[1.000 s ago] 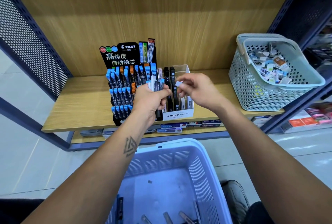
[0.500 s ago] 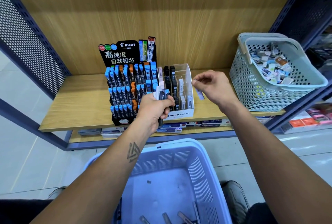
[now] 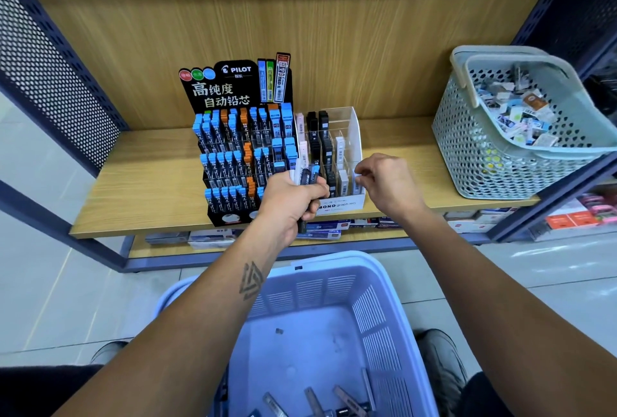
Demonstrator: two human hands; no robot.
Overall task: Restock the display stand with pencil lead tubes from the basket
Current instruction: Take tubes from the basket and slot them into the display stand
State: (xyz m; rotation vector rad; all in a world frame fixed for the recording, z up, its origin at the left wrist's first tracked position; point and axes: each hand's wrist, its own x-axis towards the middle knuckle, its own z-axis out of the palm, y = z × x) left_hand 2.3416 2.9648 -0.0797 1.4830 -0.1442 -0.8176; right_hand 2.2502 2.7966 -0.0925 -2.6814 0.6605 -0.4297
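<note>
Wooden shelf [image 3: 150, 182] ahead. My left hand [image 3: 290, 197] grips a bundle of upright tubes [image 3: 305, 176]; my right hand [image 3: 387, 182] pinches one tube [image 3: 358, 179] over the clear stand [image 3: 354, 129], just beside it

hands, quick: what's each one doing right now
Left hand: grips a bundle of lead tubes.
Right hand: pinches one white tube at the clear stand.

The black header card [image 3: 233, 86] of my display stand reads "PILOT" above the Chinese "高纯度 自动铅芯". A tube pictured on the card [image 3: 282, 77] is marked "0.5 HB". The clear stand's [image 3: 337, 205] white front reads "MONO graph MG".
</note>
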